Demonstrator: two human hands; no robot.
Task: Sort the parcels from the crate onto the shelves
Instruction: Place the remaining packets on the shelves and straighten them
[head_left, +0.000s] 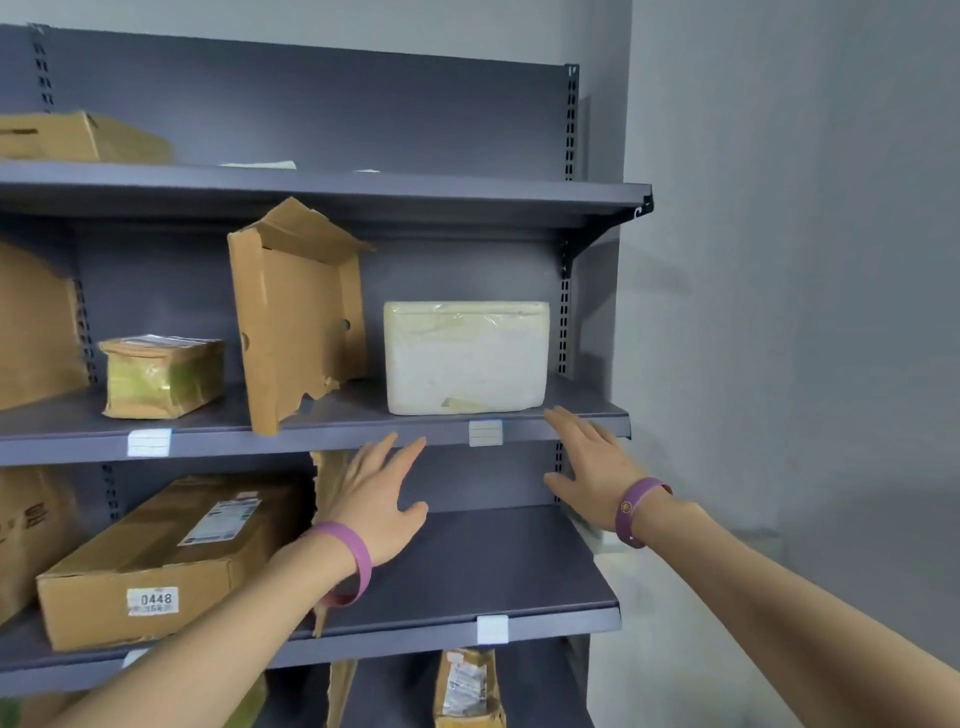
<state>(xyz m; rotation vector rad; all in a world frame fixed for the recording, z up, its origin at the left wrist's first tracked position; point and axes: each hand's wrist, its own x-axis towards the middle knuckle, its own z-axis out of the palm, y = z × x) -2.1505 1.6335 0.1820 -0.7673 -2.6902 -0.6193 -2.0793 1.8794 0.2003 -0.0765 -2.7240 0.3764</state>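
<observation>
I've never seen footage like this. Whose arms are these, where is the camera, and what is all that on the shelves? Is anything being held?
There is no machine here. These are a person's two bare arms, seen from one wide-angle camera worn on their head, which looks forward and down. The left hand and right hand are both open, stretched toward the middle shelf, and they hold nothing. On that shelf, just above the hands, sits a white foam box. To its left a torn cardboard box stands on end, and further left is a small taped parcel. On the shelf below lies a long cardboard box with a sticker reading 0448. The job is sorting parcels onto these shelves. The crate they come from is out of view.
</observation>
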